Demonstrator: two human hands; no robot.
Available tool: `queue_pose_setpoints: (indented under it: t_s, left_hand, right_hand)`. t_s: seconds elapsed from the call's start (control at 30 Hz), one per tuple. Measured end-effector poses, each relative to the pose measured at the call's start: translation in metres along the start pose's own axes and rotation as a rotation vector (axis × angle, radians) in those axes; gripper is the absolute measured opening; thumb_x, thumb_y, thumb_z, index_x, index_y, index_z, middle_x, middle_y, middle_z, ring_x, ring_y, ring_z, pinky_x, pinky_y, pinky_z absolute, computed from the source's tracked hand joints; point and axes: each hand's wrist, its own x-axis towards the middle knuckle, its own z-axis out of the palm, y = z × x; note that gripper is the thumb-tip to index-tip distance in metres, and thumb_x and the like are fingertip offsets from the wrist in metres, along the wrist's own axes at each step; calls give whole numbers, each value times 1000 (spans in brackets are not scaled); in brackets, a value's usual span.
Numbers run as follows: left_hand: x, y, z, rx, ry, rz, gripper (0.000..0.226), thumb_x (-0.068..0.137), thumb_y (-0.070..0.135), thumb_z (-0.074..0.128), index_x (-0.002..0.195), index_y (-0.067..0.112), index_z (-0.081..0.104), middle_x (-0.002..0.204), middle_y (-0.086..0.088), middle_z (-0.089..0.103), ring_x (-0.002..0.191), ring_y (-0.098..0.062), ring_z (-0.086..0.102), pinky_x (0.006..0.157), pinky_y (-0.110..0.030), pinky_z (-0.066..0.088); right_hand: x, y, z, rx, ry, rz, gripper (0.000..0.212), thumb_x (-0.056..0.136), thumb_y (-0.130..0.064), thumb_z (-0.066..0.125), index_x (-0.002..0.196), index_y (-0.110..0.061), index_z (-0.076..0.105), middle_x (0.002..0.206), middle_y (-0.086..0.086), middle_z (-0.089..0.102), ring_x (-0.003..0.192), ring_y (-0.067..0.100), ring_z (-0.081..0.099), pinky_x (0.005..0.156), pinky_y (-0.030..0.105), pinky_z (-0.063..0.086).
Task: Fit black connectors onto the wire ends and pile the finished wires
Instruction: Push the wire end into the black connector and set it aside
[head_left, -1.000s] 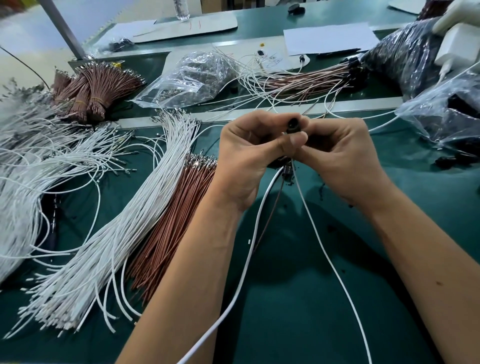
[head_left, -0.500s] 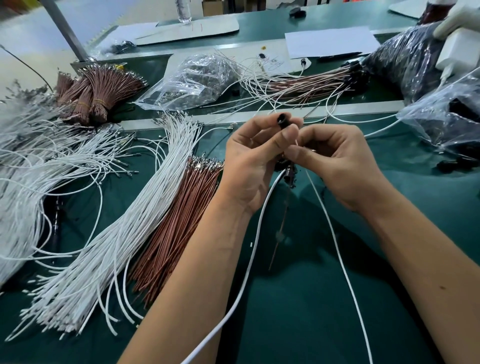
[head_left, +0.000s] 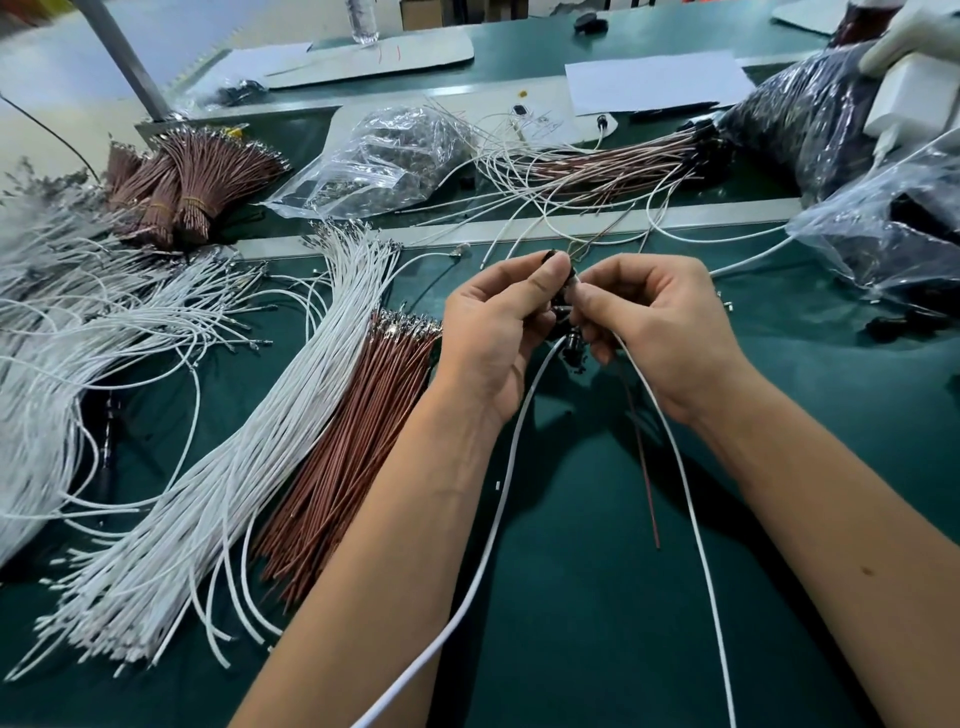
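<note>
Where green mat (head_left: 597, 597) ends, grey floor (head_left: 47, 78) shows.

My fingers (head_left: 545, 291) are hiding most of the black connector (head_left: 563, 296); below my grip, both white wires (head_left: 498, 499) are running off the bottom edge.

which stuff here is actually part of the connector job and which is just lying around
In the job:
left hand and right hand, pinching a black connector
brown wire hanging from the hands
loose white wires
loose brown wires
finished wires

Lying about:
white paper
white charger
clear bottle
</note>
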Motion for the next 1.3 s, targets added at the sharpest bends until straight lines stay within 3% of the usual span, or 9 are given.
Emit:
queue_pose_setpoints:
  t_s: [0.17,0.27,0.43,0.5,0.67,0.8,0.9,1.07,1.3]
  left_hand:
    - [-1,-2,4,-36,15,-9,7,85,0,72,84,6,69,69,-5,67,53,-10,57,60,-22,50]
    - [-3,-3,7,-49,35,-12,8,84,0,73,85,5,68,69,-7,65,54,-12,56,70,-33,47]
    - [-7,-6,13,-55,51,8,16,86,-2,72,101,-6,65,89,-24,60,79,-37,50,80,-57,38]
    - [-7,-5,13,-60,43,20,13,86,-2,72,97,-4,66,90,-24,61,81,-38,50,79,-55,42]
    - [-4,-2,3,-37,25,79,9,83,-5,74,85,3,69,70,-8,72,55,-15,65,54,-24,54]
    - [-6,-1,3,9,-36,145,12,82,-8,72,85,3,70,75,-7,74,63,-15,69,59,-25,56]
    - [-7,4,3,94,-98,272,17,78,-12,74,87,1,71,81,-9,72,74,-19,67,73,-29,58]
    - [-10,11,1,226,-234,419,26,70,-11,81,87,7,75,90,-16,70,88,-33,56,85,-47,49]
    - [-12,15,2,249,-323,463,28,70,-16,80,87,6,74,85,-3,73,84,-27,57,78,-31,51]
  right_hand:
    - [0,-1,0,10,12,-3,19,94,-1,70,77,-9,71,62,6,65,49,20,50,42,25,40]
    - [0,0,-1,20,18,6,18,94,-3,71,77,-8,71,61,5,64,49,18,49,42,24,40]
    - [0,0,0,53,42,37,14,94,-2,70,80,-2,70,59,2,63,50,16,49,42,22,40]
    - [0,-2,0,96,37,53,12,94,-1,70,82,-2,70,60,0,65,51,13,51,43,21,41]
    - [1,-5,-5,93,-54,99,9,96,-3,67,89,-2,73,67,5,69,56,14,59,50,22,50]
    - [2,-4,-11,33,-85,52,7,92,-11,72,89,-5,74,70,3,71,59,13,64,59,25,58]
    - [2,-5,-15,39,-120,-19,13,84,-21,77,90,-9,76,77,5,74,68,15,68,68,25,59]
    - [5,-8,-20,60,-207,-144,7,82,-25,80,89,-23,78,92,0,78,88,16,72,86,27,57]
    - [7,-8,-22,115,-241,-179,9,81,-25,83,89,-27,78,92,-4,76,92,22,69,90,32,56]
